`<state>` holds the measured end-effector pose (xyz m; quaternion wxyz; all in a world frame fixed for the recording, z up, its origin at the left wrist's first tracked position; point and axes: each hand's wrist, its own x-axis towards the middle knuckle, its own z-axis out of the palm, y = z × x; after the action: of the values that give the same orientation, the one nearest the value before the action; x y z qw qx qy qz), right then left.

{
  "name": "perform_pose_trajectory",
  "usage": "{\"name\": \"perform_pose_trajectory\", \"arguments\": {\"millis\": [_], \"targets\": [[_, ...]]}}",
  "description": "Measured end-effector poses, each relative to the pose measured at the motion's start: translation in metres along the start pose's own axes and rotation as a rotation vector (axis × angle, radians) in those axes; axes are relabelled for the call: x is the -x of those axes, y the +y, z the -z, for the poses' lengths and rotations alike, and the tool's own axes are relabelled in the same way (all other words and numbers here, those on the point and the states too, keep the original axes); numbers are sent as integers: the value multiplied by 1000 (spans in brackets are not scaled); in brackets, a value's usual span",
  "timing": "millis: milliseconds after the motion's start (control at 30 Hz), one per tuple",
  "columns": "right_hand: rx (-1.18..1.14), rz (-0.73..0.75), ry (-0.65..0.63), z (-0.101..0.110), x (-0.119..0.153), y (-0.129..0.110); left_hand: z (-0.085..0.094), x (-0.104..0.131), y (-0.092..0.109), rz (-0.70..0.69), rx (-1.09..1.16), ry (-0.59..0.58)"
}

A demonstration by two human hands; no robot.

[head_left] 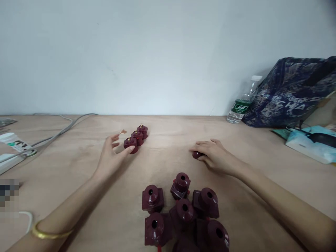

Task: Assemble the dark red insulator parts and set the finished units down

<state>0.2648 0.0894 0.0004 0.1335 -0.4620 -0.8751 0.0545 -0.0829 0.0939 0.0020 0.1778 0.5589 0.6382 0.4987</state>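
Note:
My left hand (114, 152) is open, fingers spread, with its thumb tip beside the nearest of three dark red parts (130, 144) standing in a slanting row at the left. Gold-coloured bits show on their tops. Over at the right, my right hand (210, 154) has its fingers closed round a dark red part (196, 154) close to the table surface; most of that part is hidden under the fingers. Several more dark red parts (182, 182), with square bodies and round necks with a hole, stand grouped at the front middle.
At the back right a water bottle (240, 105) leans against a dark patterned bag (288, 94). A tissue pack (312, 143) lies at the right. Grey cables (67, 127) and a white bottle (19, 144) are at the left. A small copper-coloured piece (123, 131) lies behind my left hand.

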Motion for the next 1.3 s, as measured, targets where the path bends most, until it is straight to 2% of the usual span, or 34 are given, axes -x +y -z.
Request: {"name": "perform_pose_trajectory", "arguments": {"millis": [100,167,200,233,300,400,600,667,800,867,1000,1167,1233,1300], "targets": [[0,8,125,-1,-1,0,-9,-3,-3,15,181,-208],[-103,11,248,2,-3,-8,-18,9,7,-44,220,-325],[-178,11,307,5,-4,-14,-24,16,15,-94,206,-413],[-256,16,352,7,-5,-22,-31,23,24,-180,169,-453],[-357,29,411,12,-6,-39,-44,33,42,-329,104,-477],[-409,65,425,16,-6,-57,-59,37,58,-458,73,-484],[-423,131,354,9,-1,-62,-59,42,53,-623,87,-491],[-428,88,350,5,-2,-61,-57,42,52,-675,93,-493],[-332,-107,324,3,-4,-61,-56,41,54,-760,63,-520],[-291,-134,289,6,-4,-61,-55,41,55,-754,48,-530],[-425,-6,234,12,-2,-65,-54,41,60,-707,40,-549],[-432,-122,208,10,-4,-69,-56,43,64,-680,43,-546],[-445,-123,196,13,-4,-66,-56,43,62,-575,75,-541],[-465,-144,218,21,-4,-57,-55,40,57,-409,121,-576]]}}
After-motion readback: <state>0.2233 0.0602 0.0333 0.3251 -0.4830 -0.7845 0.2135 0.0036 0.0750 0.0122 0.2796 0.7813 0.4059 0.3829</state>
